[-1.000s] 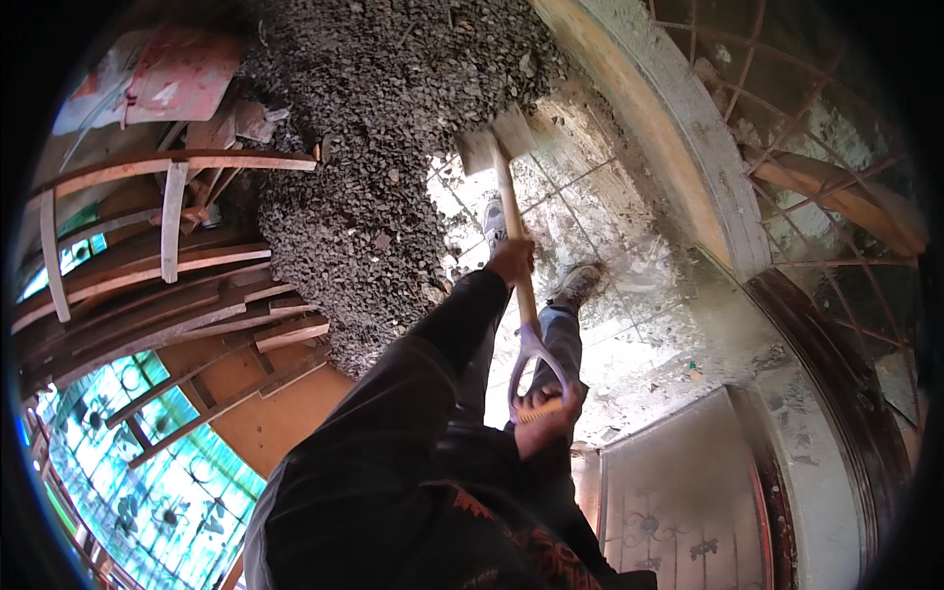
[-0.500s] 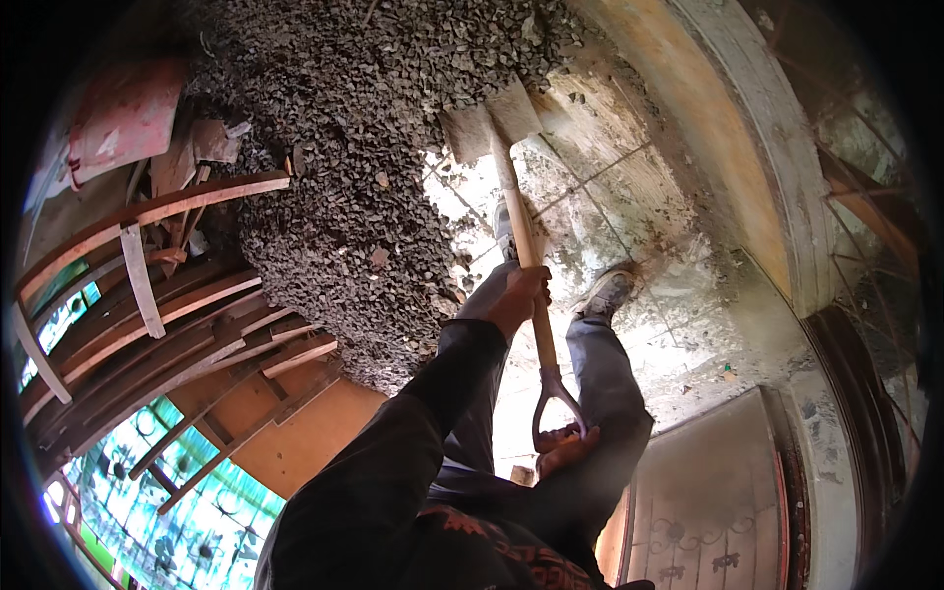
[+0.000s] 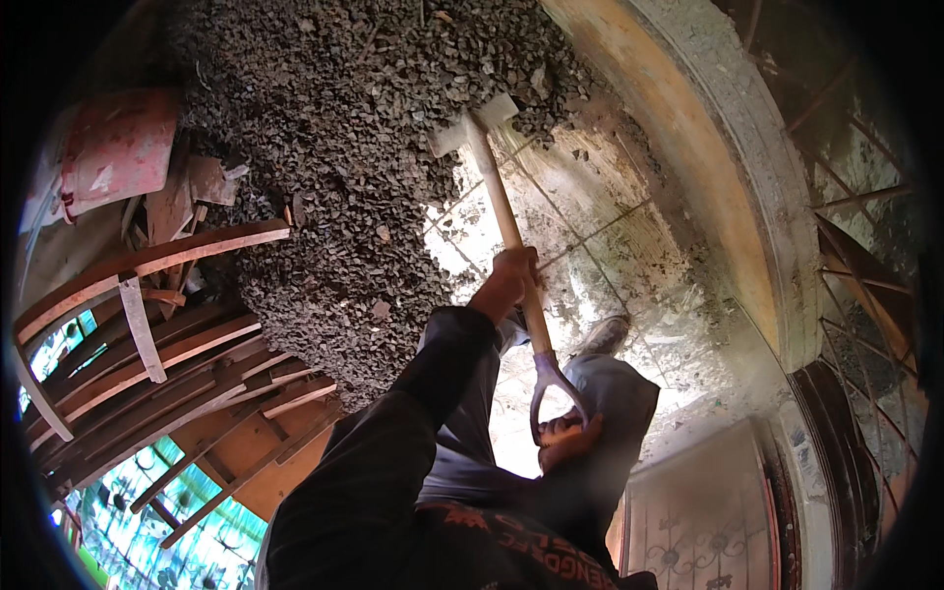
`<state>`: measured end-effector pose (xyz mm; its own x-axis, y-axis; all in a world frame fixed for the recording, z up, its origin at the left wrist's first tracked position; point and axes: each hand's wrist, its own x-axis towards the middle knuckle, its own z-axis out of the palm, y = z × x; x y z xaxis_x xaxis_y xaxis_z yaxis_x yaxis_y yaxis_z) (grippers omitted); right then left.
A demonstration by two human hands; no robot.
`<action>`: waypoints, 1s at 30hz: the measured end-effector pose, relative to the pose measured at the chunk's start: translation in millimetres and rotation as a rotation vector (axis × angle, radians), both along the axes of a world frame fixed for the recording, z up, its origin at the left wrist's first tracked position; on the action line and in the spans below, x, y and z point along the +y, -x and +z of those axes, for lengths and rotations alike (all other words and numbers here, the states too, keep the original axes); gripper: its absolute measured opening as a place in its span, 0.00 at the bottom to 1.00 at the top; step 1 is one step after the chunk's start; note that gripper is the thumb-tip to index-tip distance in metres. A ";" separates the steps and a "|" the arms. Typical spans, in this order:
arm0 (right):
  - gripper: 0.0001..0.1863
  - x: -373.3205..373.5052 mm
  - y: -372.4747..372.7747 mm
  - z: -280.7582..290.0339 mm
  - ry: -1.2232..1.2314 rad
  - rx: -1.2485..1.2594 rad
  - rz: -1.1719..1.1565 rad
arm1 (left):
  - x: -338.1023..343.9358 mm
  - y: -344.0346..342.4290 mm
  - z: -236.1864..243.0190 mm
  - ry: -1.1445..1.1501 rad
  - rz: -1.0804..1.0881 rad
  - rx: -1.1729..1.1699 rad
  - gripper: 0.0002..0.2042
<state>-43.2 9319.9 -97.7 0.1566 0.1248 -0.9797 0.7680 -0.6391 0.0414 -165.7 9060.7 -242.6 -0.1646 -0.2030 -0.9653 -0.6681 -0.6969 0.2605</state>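
Note:
A shovel (image 3: 500, 202) with a pale wooden shaft slants away from me, its blade edge pushed against a heap of dark gravel (image 3: 334, 177). Part of the blade is hidden in the stones. My left hand (image 3: 513, 273) wraps round the middle of the shaft. At the near end, my right hand (image 3: 570, 438) grips the D-shaped handle, close to my bent right knee. Dusty floor tiles (image 3: 590, 236) lie under the shaft, brightly lit in places. My shoe (image 3: 607, 335) stands on the tiles right of the shaft.
Wooden planks and frames (image 3: 197, 364) are stacked at the left, beside the gravel. Behind them sits a stained red container (image 3: 123, 147). A wall edge (image 3: 728, 147) curves along the right. A door with metal scrollwork (image 3: 698, 511) stands at the lower right.
The shovel has moved forward and its blade now meets the gravel with less of its face showing. Both hands have kept their grip, and my right knee has bent further.

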 end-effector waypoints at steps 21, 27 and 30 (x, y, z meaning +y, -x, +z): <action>0.28 62.5 93.1 -142.9 -0.037 0.145 0.224 | -18.8 33.4 -170.8 0.135 0.082 0.272 0.05; 0.26 90.6 118.2 -156.7 -0.182 0.149 0.267 | -2.3 38.7 -169.9 0.002 0.121 0.358 0.14; 0.23 92.9 145.9 -113.9 -0.352 0.139 0.249 | 28.2 54.8 -150.3 -0.060 0.212 0.295 0.11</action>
<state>-189.1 9412.8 -211.6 -0.0505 0.4713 -0.8805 0.8830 -0.3908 -0.2598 -220.5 9088.9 -392.9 -0.3983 -0.2068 -0.8936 -0.4093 -0.8318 0.3749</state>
